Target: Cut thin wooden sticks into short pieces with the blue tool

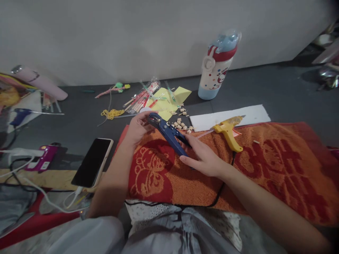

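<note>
A pair of blue pliers [169, 135] with a dark, rounded head is held slantwise above the orange-and-red towel [156, 169]. My left hand [138, 127] has its fingers closed at the head end, partly behind it. Around the handles, at the lower right end, my right hand [202, 155] is closed, with the thumb along the near side. Just beyond the pliers lie several small cut wooden pieces [180, 125]. To the right, a yellow glue gun [228, 132] rests across the towel and a white board [254, 113].
Wrapped sticks [144, 96], yellow paper [181, 94] and yellow string [112, 113] lie farther back. A bottle [215, 72] stands by the wall. At left are a phone [92, 162] on a cable, a purple power strip [43, 157] and a blue glue gun [21, 116].
</note>
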Tool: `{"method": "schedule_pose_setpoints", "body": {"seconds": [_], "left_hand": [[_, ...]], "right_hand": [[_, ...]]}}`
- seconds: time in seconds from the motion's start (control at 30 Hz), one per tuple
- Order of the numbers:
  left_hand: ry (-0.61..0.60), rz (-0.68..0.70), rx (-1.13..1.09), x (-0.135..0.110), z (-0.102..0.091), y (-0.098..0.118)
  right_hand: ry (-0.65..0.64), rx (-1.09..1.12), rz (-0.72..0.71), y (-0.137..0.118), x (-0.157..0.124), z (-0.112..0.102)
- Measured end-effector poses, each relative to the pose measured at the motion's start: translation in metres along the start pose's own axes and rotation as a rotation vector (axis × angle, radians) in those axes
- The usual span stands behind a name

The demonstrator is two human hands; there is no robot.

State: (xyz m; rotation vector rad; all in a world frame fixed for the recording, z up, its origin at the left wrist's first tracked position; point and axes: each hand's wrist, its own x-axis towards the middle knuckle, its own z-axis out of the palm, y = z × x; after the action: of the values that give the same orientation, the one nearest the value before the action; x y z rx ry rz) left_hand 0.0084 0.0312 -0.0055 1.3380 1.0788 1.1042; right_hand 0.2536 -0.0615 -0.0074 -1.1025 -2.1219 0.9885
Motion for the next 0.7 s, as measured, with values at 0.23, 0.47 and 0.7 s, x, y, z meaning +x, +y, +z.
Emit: {"method": "schedule_pose_setpoints", "body": {"seconds": [0.23,0.47,0.7], "left_hand": [[0.000,0.052,0.027,0.000,-0.002,-0.003],[0.011,0.042,0.080,-0.003,0.007,0.006],[0.062,-0.050,0.020,-0.002,0.013,0.001]], "right_hand": [[0.003,-0.004,0.000,0.000,0.001,-0.001],[0.041,0.002,0.035,0.000,0.001,-0.001],[0.063,0.003,0.062,-0.002,0.002,-0.001]]}}
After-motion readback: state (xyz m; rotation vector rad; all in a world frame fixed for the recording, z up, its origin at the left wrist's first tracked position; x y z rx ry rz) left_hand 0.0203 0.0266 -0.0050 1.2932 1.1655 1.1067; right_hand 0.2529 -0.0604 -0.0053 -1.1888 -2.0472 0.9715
